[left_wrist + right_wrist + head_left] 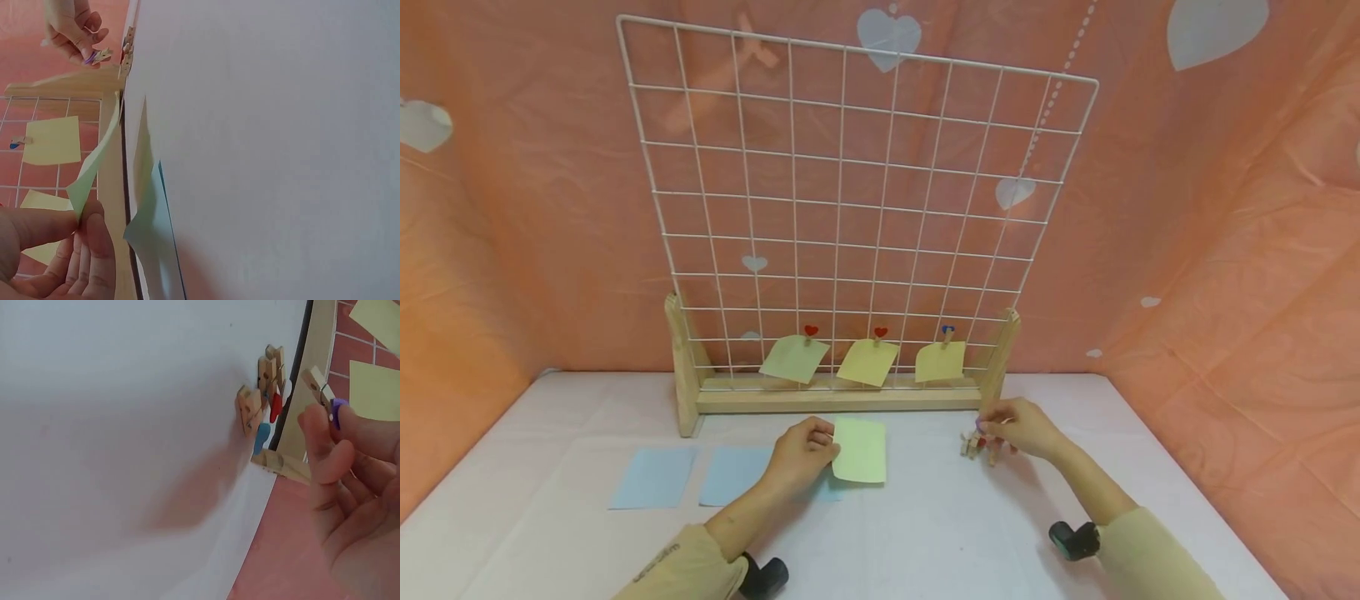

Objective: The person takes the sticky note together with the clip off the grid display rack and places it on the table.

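My left hand [801, 457] pinches a pale green sticky note [860, 450] by its left edge, raised over the white table. In the left wrist view the note [100, 150] is seen nearly edge-on, between thumb and fingers. On the right, my right hand [1024, 427] holds a small wooden clothespin [320, 386] with a purple decoration, pinched between thumb and forefinger. Just below that hand lies a small group of wooden clothespins [250, 411] with red, blue and white decorations.
Behind the hands stands a white wire grid [838, 200] in a wooden base [842, 402]. Three notes hang clipped low on it: one pale green [795, 360], two yellow [868, 363]. Blue notes [655, 477] lie at the left, one partly under my left hand.
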Demonstrator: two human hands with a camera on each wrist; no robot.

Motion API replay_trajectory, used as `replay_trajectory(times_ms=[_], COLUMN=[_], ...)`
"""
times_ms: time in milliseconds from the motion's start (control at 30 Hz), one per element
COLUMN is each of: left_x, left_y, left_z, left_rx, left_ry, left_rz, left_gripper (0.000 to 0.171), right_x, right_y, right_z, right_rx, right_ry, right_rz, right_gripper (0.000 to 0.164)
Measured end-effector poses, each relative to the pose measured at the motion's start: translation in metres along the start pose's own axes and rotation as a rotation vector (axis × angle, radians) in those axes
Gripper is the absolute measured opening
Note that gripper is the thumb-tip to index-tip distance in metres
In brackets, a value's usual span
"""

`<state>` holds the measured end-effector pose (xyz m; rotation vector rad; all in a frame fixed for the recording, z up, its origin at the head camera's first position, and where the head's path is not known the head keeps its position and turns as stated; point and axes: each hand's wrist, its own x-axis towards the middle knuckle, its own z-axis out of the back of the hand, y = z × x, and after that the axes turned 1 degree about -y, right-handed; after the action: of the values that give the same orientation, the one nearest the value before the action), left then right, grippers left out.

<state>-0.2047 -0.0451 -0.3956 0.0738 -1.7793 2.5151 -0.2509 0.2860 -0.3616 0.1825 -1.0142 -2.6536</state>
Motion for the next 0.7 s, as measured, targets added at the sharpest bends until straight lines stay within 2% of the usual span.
replay_trajectory(times_ms=[700], left_x=[0.000], left_y=[0.002], left_z=[-0.018], left_rx=[0.009], left_ry=[0.046], left_rz=[0.019], left_gripper=[0.022], right_x=[-0.016], right_y=[-0.012], right_z=[0.017], right_rx=[-0.037], right_ry=[0.055], right_rz=[-0.101], right_gripper=[0.017])
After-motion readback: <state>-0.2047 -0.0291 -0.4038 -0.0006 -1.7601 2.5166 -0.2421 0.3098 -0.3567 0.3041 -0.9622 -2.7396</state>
